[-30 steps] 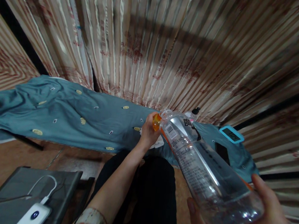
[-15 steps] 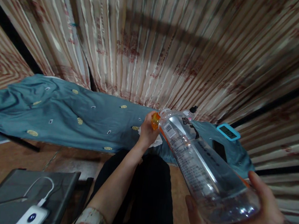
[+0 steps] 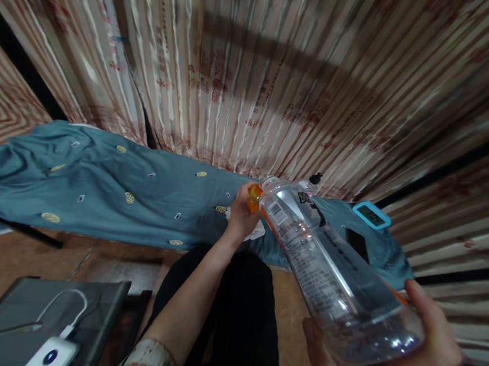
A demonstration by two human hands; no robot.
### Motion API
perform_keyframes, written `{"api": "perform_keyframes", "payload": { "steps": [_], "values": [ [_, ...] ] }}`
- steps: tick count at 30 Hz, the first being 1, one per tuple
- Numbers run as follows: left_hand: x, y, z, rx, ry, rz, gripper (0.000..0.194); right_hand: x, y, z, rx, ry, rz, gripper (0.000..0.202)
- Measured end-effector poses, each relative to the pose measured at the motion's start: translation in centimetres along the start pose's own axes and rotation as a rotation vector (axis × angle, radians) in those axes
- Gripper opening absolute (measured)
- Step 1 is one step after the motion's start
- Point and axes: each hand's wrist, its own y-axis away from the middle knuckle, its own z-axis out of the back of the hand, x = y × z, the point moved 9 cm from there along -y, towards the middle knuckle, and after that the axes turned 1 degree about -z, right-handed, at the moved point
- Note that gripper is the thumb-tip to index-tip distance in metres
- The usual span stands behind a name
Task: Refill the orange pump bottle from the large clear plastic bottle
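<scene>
A large clear plastic bottle (image 3: 331, 269) with a printed label lies slanted across the right half of the head view, its mouth up and to the left. My right hand (image 3: 400, 353) is wrapped round its base at the lower right. At the bottle's mouth, the fingers of my left hand (image 3: 242, 211) are closed on an orange cap (image 3: 254, 197). Whether the cap still touches the neck is hard to tell. Under my left hand a white tissue (image 3: 256, 232) shows on the teal cloth (image 3: 162, 199).
A blue-framed digital clock (image 3: 371, 215) and a dark phone (image 3: 357, 245) lie on the cloth at the right. Behind the bottle stands a small clear bottle with a black top (image 3: 315, 178). A white power bank (image 3: 54, 354) with a cable rests on a grey stool (image 3: 103, 301). Striped curtains hang behind.
The view has shifted very slightly. Both hands and the bottle have kept nearly the same position and hold.
</scene>
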Motion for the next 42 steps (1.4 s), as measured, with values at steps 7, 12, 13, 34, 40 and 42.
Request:
{"api": "perform_keyframes", "payload": {
  "steps": [7,12,13,34,40,42],
  "values": [
    [0.0,0.0,-0.1,0.024,-0.007,0.011,0.04,0.2,0.2,-0.1,-0.006,-0.073,0.023,0.126],
    [0.0,0.0,-0.1,0.016,0.014,0.007,0.039,0.9,0.3,0.0,-0.001,-0.053,0.041,0.126],
    [0.0,0.0,-0.1,0.017,0.012,0.011,0.041,0.9,0.3,0.1,-0.003,-0.048,0.036,0.125],
    [0.0,0.0,0.0,0.02,-0.009,0.04,0.042,1.4,0.0,0.3,-0.004,-0.023,0.006,0.125],
    [0.0,0.0,0.0,0.023,0.002,0.044,0.041,0.9,0.0,0.2,-0.029,-0.026,0.062,0.128],
    [0.0,0.0,0.0,0.018,0.009,0.043,0.039,0.7,0.0,0.3,-0.037,-0.019,0.048,0.13]
  ]
}}
